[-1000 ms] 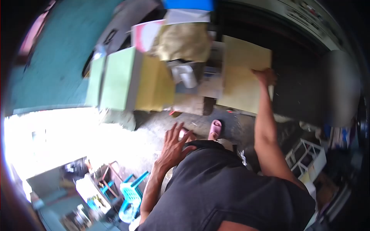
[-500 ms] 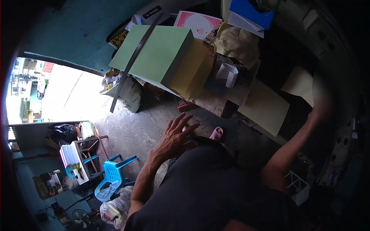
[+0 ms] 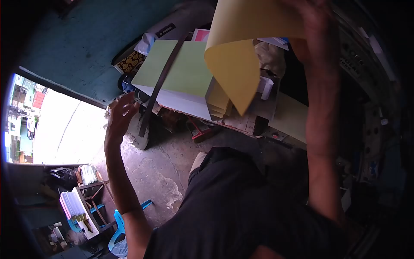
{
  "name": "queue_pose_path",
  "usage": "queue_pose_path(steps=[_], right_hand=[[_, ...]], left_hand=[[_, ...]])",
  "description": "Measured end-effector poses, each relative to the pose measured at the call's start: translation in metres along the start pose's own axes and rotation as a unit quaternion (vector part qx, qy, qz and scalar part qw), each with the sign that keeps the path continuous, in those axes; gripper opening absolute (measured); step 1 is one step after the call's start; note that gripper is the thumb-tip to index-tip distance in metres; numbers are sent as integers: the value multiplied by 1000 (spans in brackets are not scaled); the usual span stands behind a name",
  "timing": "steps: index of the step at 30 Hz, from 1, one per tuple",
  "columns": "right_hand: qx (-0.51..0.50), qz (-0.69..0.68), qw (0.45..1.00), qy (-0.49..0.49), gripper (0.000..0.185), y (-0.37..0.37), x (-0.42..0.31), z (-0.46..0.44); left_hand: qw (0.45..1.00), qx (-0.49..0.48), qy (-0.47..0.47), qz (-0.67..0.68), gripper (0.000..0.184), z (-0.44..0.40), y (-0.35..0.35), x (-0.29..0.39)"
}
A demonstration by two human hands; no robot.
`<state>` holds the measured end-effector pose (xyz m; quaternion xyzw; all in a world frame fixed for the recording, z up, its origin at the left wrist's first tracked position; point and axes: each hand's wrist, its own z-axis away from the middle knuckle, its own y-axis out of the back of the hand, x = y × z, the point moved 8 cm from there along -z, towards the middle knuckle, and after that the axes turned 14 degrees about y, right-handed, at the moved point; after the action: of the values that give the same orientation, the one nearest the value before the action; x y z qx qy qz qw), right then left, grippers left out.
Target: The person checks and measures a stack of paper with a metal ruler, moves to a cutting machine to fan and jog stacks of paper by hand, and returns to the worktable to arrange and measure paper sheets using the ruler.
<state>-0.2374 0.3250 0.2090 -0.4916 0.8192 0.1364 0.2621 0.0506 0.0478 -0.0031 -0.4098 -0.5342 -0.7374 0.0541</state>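
At the upper right my right hand [image 3: 312, 15] grips a large yellow sheet [image 3: 254, 26], which curls over and hangs with its corner pointing down. My left hand [image 3: 123, 112] is raised at the left with fingers apart and nothing in it, close to the stack of pale green sheets [image 3: 185, 69]. A dark strap [image 3: 161, 82] lies across that stack and hangs over its front edge. Beside the stack, partly behind the hanging sheet, are yellow sheets [image 3: 219, 101]. Another yellowish sheet [image 3: 289, 116] lies flat to the right.
A red object [image 3: 199, 131] is on the floor under the stack. Below my left hand stands a pale sack [image 3: 137, 136]. A blue plastic chair [image 3: 118, 235] and a shelf with papers [image 3: 88, 211] are at the lower left. A cream bundle [image 3: 271, 58] lies behind the yellow sheet.
My right hand has swung from the right up to the top with the yellow sheet, which now hangs over the stacks. My left hand has moved left and up, away from my body.
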Motion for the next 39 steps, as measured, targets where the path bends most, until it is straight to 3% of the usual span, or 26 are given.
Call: queue_pose_path(steps=[2,4,5,7,9,13,17,23,29,39], right_hand=[[-22,-51,998,16,18,-9,18,-14],[81,-21,989,125,33,8,23,-14],[76,-17,990,121,33,14,24,-6],[206,-21,978,-35,28,50,52,22],[272,60,954,-110,31,52,83,63],[359,91,900,-231,37,58,149,158],[414,150,848,-294,34,59,168,223],[380,173,828,-375,28,36,167,243],[337,146,865,-343,23,26,181,238],[296,67,879,-368,23,-7,205,225]], left_hand=[[978,-111,69,162,58,-2,-12,-16],[966,-144,81,197,61,-3,-23,-31],[954,-174,94,226,64,-4,-31,-40],[950,-198,73,230,62,-6,-44,-46],[903,-268,100,322,64,0,-66,-45],[836,-362,112,398,54,7,-85,-29],[838,-354,93,404,44,0,-88,-24],[871,-293,74,387,31,-4,-69,-7],[868,-251,49,426,29,6,-42,11],[850,-281,61,441,30,18,-64,16]])
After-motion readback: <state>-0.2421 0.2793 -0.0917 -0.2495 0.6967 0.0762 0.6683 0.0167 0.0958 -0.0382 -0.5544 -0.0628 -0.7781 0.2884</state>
